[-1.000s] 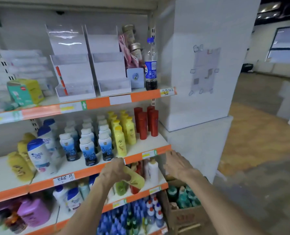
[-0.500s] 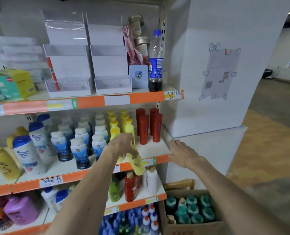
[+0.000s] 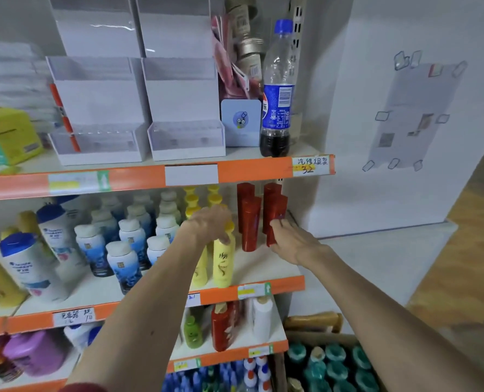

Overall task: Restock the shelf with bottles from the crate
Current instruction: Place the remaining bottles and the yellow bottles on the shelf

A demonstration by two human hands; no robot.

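My left hand grips the cap end of a yellow bottle, which stands upright at the front of the yellow row on the middle shelf. My right hand reaches to the red bottles at the shelf's right end, fingers wrapped around the lower part of the front right one. The cardboard crate sits on the floor at the bottom right, holding several teal-capped bottles.
White-and-blue bottles fill the shelf left of the yellow row. On the top shelf stand white display boxes and a cola bottle. Lower shelves hold green, red, white and blue bottles. A white pillar stands to the right.
My left hand carried the yellow bottle up from the lower shelf level and stood it on the middle shelf. My right hand moved from open air onto the red bottles.
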